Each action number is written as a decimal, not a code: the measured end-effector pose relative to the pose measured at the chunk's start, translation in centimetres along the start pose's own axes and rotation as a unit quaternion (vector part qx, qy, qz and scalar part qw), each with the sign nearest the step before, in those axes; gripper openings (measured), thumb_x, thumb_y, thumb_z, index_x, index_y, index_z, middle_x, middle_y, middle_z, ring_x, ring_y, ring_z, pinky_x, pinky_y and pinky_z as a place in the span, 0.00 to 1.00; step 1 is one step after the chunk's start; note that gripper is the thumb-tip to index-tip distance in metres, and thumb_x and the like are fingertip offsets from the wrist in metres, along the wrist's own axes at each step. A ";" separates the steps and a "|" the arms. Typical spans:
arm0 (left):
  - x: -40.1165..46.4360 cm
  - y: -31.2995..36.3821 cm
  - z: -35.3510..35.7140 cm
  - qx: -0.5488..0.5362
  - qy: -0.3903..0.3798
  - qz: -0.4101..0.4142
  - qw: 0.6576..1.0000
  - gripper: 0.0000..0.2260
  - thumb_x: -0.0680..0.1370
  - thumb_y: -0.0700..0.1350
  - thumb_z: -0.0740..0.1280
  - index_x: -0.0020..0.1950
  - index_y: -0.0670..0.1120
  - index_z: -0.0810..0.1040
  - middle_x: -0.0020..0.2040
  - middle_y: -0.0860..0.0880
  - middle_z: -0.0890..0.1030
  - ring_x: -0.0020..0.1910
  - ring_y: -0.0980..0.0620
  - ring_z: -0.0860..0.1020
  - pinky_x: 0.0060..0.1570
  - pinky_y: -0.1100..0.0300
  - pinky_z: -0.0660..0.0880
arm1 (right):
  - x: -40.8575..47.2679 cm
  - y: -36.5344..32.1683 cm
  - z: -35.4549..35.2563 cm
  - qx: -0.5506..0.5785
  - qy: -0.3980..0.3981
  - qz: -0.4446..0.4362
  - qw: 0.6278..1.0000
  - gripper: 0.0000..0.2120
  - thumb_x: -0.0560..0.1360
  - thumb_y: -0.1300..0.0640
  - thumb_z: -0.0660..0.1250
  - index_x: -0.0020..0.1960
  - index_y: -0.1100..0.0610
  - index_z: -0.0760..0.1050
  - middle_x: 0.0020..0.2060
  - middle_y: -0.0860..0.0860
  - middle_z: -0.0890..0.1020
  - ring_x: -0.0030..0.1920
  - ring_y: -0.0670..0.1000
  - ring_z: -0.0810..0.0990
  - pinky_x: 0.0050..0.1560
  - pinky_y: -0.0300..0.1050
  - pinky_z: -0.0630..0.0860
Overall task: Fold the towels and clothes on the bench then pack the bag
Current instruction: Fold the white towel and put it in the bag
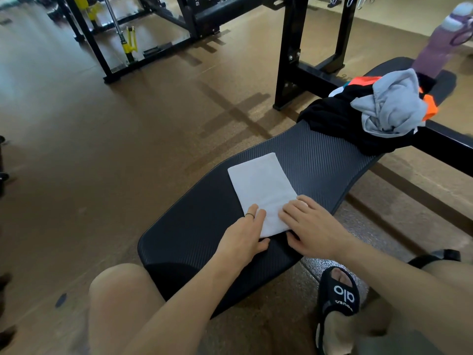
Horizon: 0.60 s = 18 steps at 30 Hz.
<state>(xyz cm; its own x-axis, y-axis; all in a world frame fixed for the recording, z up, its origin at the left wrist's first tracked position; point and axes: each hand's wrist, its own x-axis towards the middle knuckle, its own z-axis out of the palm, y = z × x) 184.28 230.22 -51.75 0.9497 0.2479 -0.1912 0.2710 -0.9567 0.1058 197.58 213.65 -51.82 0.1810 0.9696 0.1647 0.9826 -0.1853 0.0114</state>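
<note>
A white towel (258, 185), folded into a long rectangle, lies flat on the black ribbed bench (320, 160). My left hand (245, 234) rests on its near left corner, fingers flat and thumb tucked under the near edge. My right hand (309, 226) presses on the near right corner, fingers spread. At the bench's far end sits a heap of clothes: a black garment (330, 119) with orange patches, and a crumpled grey garment (391, 106) on top. No bag is in view.
A purple water bottle (440, 47) stands at the bench's far end. Black rack frames (289, 52) rise behind and left of the bench on the brown floor. My bare knee (115, 298) and a black sandal (340, 295) flank the bench's near end.
</note>
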 end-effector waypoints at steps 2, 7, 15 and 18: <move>0.0 -0.1 0.4 0.039 0.015 0.000 0.999 0.19 0.77 0.50 0.67 0.65 0.45 0.68 0.74 0.47 0.68 0.39 0.47 0.79 0.31 0.58 0.68 | -0.3 0.5 0.2 0.014 -0.047 0.016 0.999 0.20 0.70 0.51 0.61 0.59 0.57 0.75 0.55 0.51 0.76 0.58 0.55 0.73 0.68 0.53 0.68; 0.1 0.0 -0.3 0.074 0.025 0.006 0.997 0.19 0.76 0.46 0.66 0.66 0.43 0.71 0.75 0.43 0.68 0.44 0.47 0.79 0.33 0.56 0.65 | 0.4 1.9 0.6 0.008 -0.069 0.061 0.996 0.19 0.68 0.59 0.65 0.59 0.57 0.76 0.54 0.52 0.78 0.55 0.56 0.77 0.62 0.51 0.73; 0.2 -1.7 -2.2 -0.182 0.067 -0.042 0.980 0.08 0.81 0.48 0.59 0.58 0.49 0.70 0.47 0.53 0.74 0.42 0.51 0.75 0.42 0.52 0.76 | 2.3 3.1 -1.1 0.234 -0.016 0.253 0.938 0.09 0.73 0.54 0.61 0.52 0.52 0.74 0.39 0.49 0.80 0.40 0.54 0.78 0.43 0.50 0.75; 0.5 -2.6 -2.0 -0.298 0.031 -0.093 0.949 0.08 0.83 0.50 0.57 0.61 0.50 0.68 0.43 0.49 0.78 0.38 0.52 0.76 0.36 0.55 0.72 | 2.3 3.4 -1.0 0.320 -0.054 0.326 0.888 0.04 0.76 0.53 0.63 0.51 0.49 0.70 0.39 0.49 0.79 0.39 0.52 0.78 0.42 0.51 0.75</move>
<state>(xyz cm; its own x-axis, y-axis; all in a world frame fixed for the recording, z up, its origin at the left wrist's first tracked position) 184.41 233.13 -50.15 0.8789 0.4304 -0.2058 0.4585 -0.6430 0.6134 201.29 215.11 -50.36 0.6885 0.7061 -0.1655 0.4837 -0.6171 -0.6207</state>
